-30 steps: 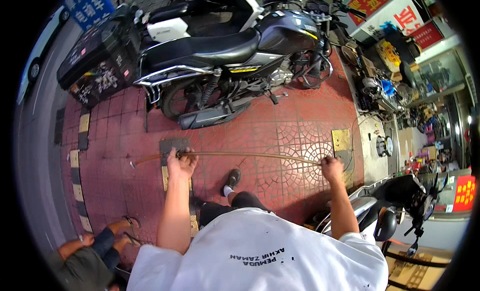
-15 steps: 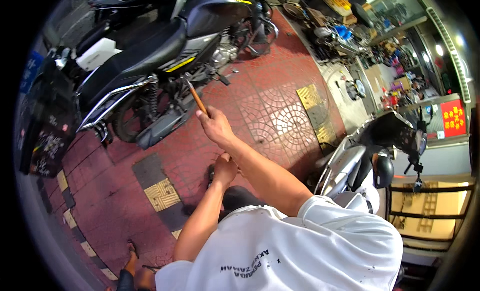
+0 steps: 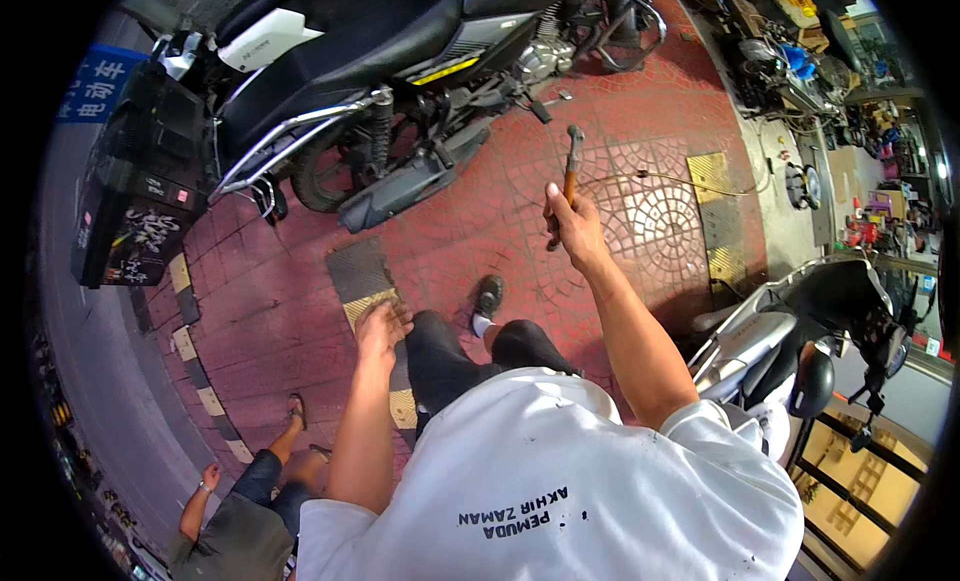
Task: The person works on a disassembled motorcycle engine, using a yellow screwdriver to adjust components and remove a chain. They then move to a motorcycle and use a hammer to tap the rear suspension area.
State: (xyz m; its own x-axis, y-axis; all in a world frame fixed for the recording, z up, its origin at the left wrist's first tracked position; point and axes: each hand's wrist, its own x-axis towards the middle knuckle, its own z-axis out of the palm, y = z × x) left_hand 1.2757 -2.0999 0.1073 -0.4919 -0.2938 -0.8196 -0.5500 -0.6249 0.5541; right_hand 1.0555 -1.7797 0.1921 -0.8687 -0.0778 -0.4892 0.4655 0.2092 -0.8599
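Note:
My right hand point(image 3: 572, 221) is closed around an orange-brown shaft point(image 3: 569, 186) with a metal end point(image 3: 574, 133), pointing away from me over the red paving. A dark lower end shows beneath my fingers. My left hand point(image 3: 384, 326) hangs lower and to the left, fingers loosely apart and holding nothing visible. Beyond the shaft stands a dark motorcycle point(image 3: 385, 31) with a chrome rear rail, exhaust and yellow stripe. A thin hose or cable point(image 3: 725, 189) runs across the paving to the right of my right hand.
A black top box point(image 3: 135, 191) is at left near the road. A scooter point(image 3: 760, 341) stands close at my right. Parts clutter the shop front point(image 3: 800, 71). Another person point(image 3: 240, 521) is at lower left. Tactile tiles point(image 3: 708, 176) cross the pavement.
The long brown piece first stretched between both hands; now only my right hand grips a shaft, raised and pointing forward. My left hand has let go and sits lower.

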